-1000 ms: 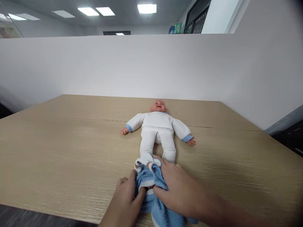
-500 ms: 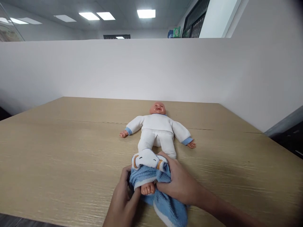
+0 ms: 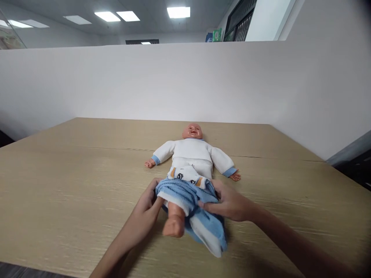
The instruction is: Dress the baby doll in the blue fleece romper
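Note:
A baby doll (image 3: pixel 193 150) in a white top with blue cuffs lies on its back, head away from me. Bunched around its legs are blue fleece pants (image 3: pixel 182 193) with a white animal face on them. One bare doll foot (image 3: pixel 174 226) sticks out of the pant leg on the left. The other pant leg hangs toward me, and the doll's second foot is hidden in the cloth. My left hand (image 3: pixel 147 206) grips the pants at the left edge, thumb on top. My right hand (image 3: pixel 228 200) pinches the cloth on the right side.
The doll lies on a wide wood-grain table (image 3: pixel 87 185). Behind the table's far edge stands a white partition wall (image 3: pixel 174 85). A dark object (image 3: pixel 355 168) is beyond the table at the right.
Both hands have moved up the doll's legs with the pants, away from me. More of the left-side foot and ankle now shows below the cuff.

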Demonstrator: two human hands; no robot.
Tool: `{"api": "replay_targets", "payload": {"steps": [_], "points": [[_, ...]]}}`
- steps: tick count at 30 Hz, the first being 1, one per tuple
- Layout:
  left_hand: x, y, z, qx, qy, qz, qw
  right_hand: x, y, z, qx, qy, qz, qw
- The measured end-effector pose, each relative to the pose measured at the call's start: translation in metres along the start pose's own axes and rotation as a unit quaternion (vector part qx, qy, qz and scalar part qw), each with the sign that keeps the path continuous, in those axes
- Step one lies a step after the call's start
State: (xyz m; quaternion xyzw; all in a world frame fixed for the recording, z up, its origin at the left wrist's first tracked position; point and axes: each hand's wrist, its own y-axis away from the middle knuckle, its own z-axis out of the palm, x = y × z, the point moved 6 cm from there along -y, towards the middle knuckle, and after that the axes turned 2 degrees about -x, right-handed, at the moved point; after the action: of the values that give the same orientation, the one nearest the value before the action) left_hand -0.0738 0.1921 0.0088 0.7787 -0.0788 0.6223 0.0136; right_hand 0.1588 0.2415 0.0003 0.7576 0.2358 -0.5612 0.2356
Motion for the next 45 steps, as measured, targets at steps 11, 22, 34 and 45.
{"api": "replay_targets", "payload": {"steps": [11, 22, 34, 45], "points": [[-0.004, -0.014, -0.011, -0.121, 0.034, -0.045, 0.991, 0.031, 0.019, -0.007, -0.07, -0.22, 0.0, 0.973], [0.053, -0.045, 0.014, -0.207, -0.113, 0.061, 0.97, 0.032, 0.017, 0.006, 0.041, -0.415, 0.021, 0.909], [0.051, -0.103, 0.074, -0.528, -0.019, 0.041, 0.848, 0.011, 0.022, -0.03, 0.032, -0.083, -0.063, 0.994], [0.039, -0.097, 0.1, -0.61, 0.013, -0.005, 0.792, 0.025, 0.028, -0.029, 0.054, -0.342, -0.007, 0.938]]}}
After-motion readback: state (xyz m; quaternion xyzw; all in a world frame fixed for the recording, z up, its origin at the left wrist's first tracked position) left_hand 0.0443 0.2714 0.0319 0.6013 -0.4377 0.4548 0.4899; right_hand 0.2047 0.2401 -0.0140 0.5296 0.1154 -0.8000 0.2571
